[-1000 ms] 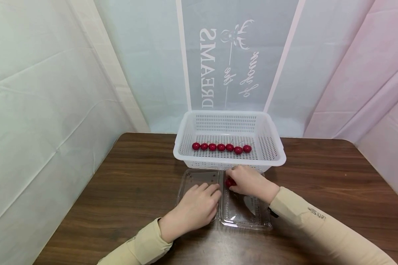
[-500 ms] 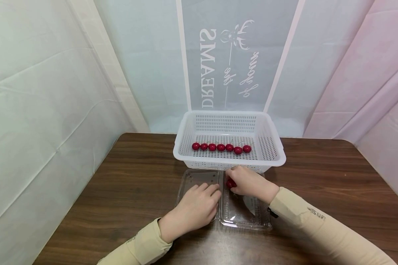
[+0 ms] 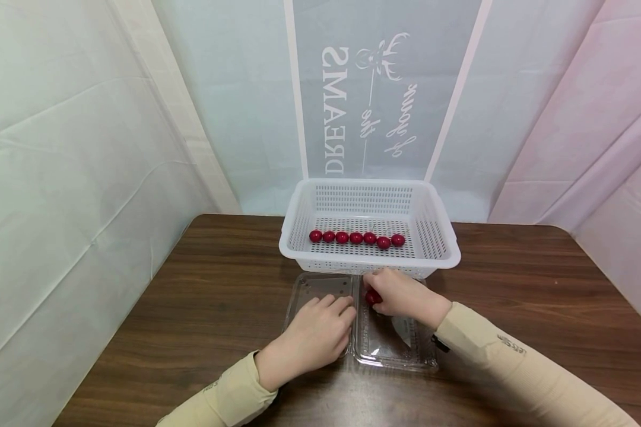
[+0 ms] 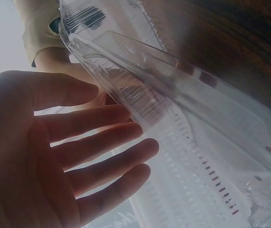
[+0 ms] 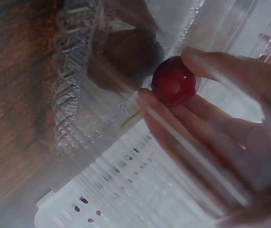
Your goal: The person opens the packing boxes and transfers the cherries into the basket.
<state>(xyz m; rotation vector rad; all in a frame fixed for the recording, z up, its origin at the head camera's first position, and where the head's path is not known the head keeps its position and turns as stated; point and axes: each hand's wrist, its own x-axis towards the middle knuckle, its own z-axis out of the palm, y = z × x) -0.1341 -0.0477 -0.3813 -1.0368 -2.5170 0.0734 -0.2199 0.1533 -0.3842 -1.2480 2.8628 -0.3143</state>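
Observation:
In the head view, my right hand (image 3: 397,293) reaches into the right half of an open clear plastic clamshell box (image 3: 395,357). Its thumb and fingers pinch a dark red cherry (image 5: 174,80), whose thin green stem (image 5: 131,118) shows in the right wrist view. My left hand (image 3: 317,332) lies over the box's left half, fingertips right at the fold between the halves. Seen from the left wrist, its fingers (image 4: 111,140) are spread and nearly straight, holding nothing, beside the clear plastic wall.
Behind the box stands a white perforated basket (image 3: 371,262) with a row of several red cherries (image 3: 355,238) on its floor. Both rest on a dark wooden table (image 3: 213,296). Pale fabric (image 3: 246,107) hangs along the back and sides.
The cherry in my right fingers has shifted slightly toward me and to the right. My left hand, the box and the basket stay where they were.

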